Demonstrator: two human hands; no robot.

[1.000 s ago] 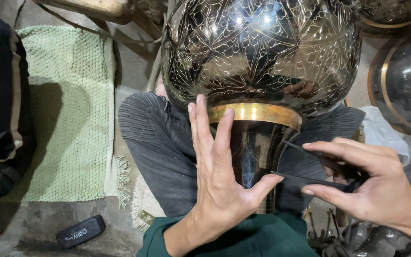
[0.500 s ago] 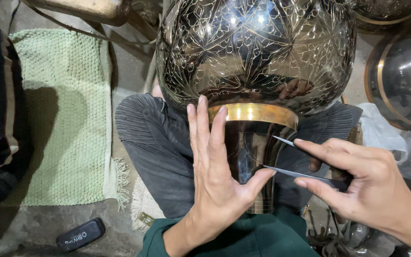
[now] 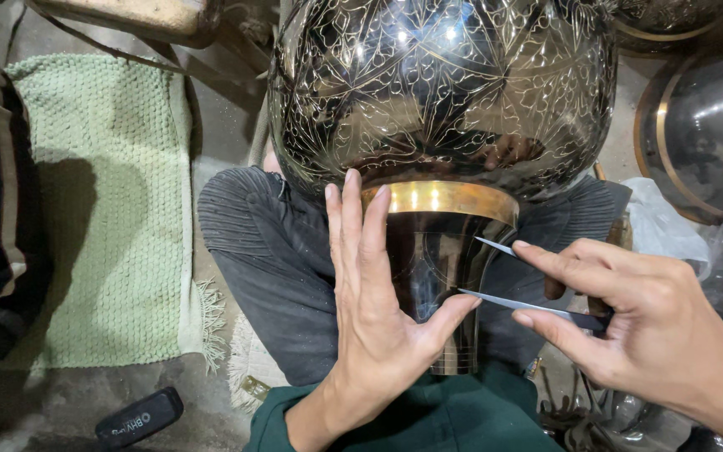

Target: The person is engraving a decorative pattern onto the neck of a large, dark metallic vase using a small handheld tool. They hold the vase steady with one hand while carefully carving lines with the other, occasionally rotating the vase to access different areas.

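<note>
A large dark metal vase (image 3: 441,92) with fine engraved leaf patterns rests on my lap, its neck towards me. A brass band (image 3: 453,199) rings the neck (image 3: 437,268). My left hand (image 3: 374,310) lies flat and open against the left side of the neck, thumb stretched across its front. My right hand (image 3: 646,322) holds a metal divider (image 3: 516,303) with two thin pointed legs. Both points touch the dark neck just below the brass band.
A green woven mat (image 3: 102,209) lies on the floor at left, with a small black device (image 3: 140,416) near its front edge. Another dark round vessel (image 3: 709,134) with a brass rim stands at right. Several metal tools (image 3: 579,410) lie at lower right.
My right hand has shifted left and spread the divider legs so their tips now rest on the neck. The left hand has stayed flat on the neck.
</note>
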